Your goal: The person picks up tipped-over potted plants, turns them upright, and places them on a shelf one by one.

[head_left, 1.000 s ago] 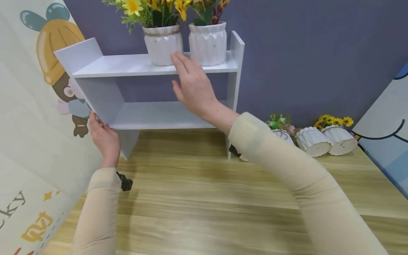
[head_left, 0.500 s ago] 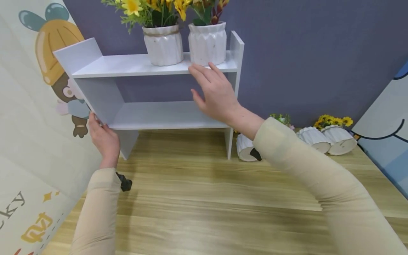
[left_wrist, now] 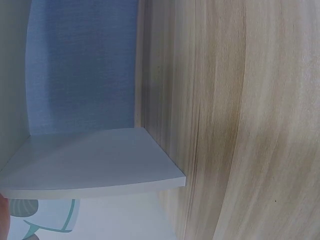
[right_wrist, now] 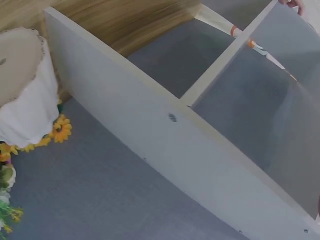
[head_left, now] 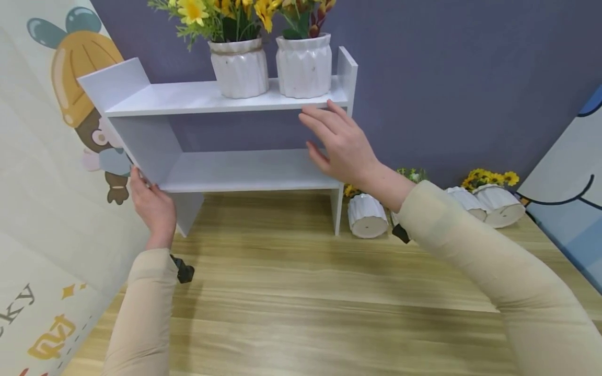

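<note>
A white two-tier shelf stands against the dark wall. Two white ribbed flowerpots, the left pot with yellow flowers and the right pot with yellow and reddish ones, stand upright on its upper board. My left hand touches the outer face of the shelf's left side panel, fingers extended; only a sliver of it shows in the left wrist view. In front of the shelf's right end hovers my right hand, fingers loosely straight and holding nothing. It hides part of the right side panel.
Right of the shelf, a flowerpot lies on its side on the wooden table. Farther right lie more tipped pots, among them a pot with yellow flowers. A printed pale curtain hangs at the left.
My right hand has moved rightward and down from the front of the two upright pots to the shelf's right end. My left hand and the shelf keep their places.
</note>
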Demonstrator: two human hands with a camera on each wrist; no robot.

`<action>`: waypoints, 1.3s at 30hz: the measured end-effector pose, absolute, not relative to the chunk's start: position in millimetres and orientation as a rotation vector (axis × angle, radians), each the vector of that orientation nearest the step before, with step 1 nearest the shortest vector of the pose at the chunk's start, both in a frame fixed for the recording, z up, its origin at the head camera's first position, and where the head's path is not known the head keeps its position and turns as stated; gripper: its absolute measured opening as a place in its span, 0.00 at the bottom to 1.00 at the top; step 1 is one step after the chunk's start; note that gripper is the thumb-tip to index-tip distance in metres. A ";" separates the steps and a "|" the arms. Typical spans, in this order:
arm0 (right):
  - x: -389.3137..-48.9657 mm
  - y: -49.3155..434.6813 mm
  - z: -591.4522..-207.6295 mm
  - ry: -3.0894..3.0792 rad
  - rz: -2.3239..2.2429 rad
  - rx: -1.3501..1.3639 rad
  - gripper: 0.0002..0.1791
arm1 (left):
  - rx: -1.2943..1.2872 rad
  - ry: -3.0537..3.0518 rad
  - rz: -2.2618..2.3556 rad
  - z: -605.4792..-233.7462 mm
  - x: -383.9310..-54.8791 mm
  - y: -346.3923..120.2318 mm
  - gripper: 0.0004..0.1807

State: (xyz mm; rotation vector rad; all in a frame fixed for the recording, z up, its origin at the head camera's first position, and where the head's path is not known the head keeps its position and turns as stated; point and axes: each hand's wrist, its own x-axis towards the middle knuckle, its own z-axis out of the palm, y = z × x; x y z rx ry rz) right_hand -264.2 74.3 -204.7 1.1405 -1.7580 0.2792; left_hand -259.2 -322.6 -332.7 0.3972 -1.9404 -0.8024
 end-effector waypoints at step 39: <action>-250.8 140.4 -265.2 -2.433 0.551 0.557 0.21 | 0.367 -1.928 -0.803 -331.1 -254.4 -320.4 0.27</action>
